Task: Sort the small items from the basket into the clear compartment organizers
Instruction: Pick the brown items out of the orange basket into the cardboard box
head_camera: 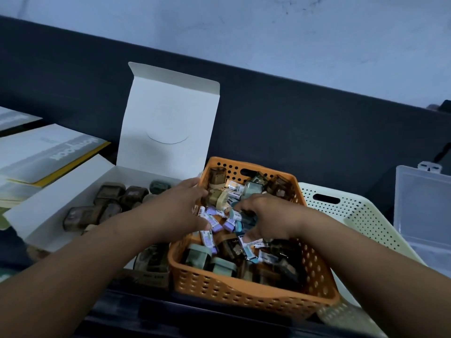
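- Two hands reach into an orange basket [246, 298] that sits at the near edge of the dark desk [305, 142], its long axis running from near right to far left, slightly turned against the desk edge.
- The left hand [175, 211] lies palm-down over the basket's left rim, fingers spread on the heap; whether it grips anything cannot be told.
- The right hand [266, 218] is curled into the middle of the heap, fingers bent around small pieces, though what it holds is hidden.
- The basket holds a jumble of small items [219, 223]: lilac and teal packets with white labels and barcodes, brown translucent cases, and pale green lidded boxes [199, 254] at the near end. They point every way, with no common direction. The print on the labels is too small to read.
- A white cardboard box [73, 198] stands open just left of the basket, lid [168, 118] upright, with several brown cases [107, 203] lying in it.
- A cream perforated basket [361, 215] lies under and to the right of the orange one, sticking out behind it.
- A clear plastic organizer [422, 208] sits at the far right, its lid raised, well apart from both hands.
- Flat printed folders [48, 152] lie at the far left; one carries large pale lettering seen upside down, not clear enough to read.
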The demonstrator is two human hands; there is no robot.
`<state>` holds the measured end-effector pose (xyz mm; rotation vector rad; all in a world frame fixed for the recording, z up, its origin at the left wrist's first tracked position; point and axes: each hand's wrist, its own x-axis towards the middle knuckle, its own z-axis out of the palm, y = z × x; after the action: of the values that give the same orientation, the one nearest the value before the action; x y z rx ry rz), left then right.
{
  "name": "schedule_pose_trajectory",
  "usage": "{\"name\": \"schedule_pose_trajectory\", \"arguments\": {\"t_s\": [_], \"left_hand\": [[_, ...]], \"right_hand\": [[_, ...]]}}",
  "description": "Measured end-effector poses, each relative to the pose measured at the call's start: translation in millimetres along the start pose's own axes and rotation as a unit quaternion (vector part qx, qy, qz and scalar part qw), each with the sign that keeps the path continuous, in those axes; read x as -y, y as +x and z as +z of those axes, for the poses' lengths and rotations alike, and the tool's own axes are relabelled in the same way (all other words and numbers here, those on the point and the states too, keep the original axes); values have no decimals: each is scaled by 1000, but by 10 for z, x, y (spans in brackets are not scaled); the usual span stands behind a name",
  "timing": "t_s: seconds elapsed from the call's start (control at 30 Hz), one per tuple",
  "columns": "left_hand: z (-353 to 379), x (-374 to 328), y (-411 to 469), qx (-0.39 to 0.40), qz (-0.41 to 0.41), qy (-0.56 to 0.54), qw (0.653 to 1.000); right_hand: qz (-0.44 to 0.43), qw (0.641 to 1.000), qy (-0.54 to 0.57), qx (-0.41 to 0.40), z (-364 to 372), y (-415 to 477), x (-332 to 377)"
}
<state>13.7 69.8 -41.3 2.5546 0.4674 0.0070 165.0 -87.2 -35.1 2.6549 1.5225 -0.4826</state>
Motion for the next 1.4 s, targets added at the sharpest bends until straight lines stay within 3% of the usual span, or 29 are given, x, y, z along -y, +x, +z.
{"name": "schedule_pose_trajectory", "arguments": {"t_s": [0.2, 0.33, 0.43, 0.53, 0.6, 0.7, 0.8, 0.9, 1.0, 1.1, 1.2, 1.4], "left_hand": [[-4, -10, -3, -1, 0, 10, 1000], [-9, -28, -10, -1, -4, 15, 1000], [-9, -40, -20, -7, -6, 16, 1000], [-6, -40, -18, -8, -3, 9, 1000], [-9, -33, -18, -11, -2, 8, 1000], [-14, -48, -28, -13, 5, 15, 1000], [-25, -73, -47, -15, 14, 16, 1000], [-30, -89, -56, -15, 18, 13, 1000], [-24, -53, -47, -13, 11, 8, 1000], [-10, 6, -26, -10, 4, 0, 1000], [5, 29, -13, -8, -1, -7, 1000], [9, 33, -11, -6, -3, -28, 1000]], "right_hand": [[-14, 998, 58, -13, 61, 25, 11], [-19, 987, 133, -93, -33, -68, -19], [0, 957, 217, -195, -267, -308, -157], [49, 932, 204, -297, -388, -593, -468], [122, 926, 167, -315, -351, -721, -699], [199, 933, 83, -290, -222, -812, -817], [99, 954, 68, -275, -187, -793, -532], [-4, 984, 82, -161, -140, -662, -129], [-27, 998, 31, -45, -58, -414, 85], [-18, 999, -25, 14, -6, -199, 130], [-8, 999, -28, 38, 24, -105, 117], [-26, 999, -21, -6, 6, -113, 33]]}}
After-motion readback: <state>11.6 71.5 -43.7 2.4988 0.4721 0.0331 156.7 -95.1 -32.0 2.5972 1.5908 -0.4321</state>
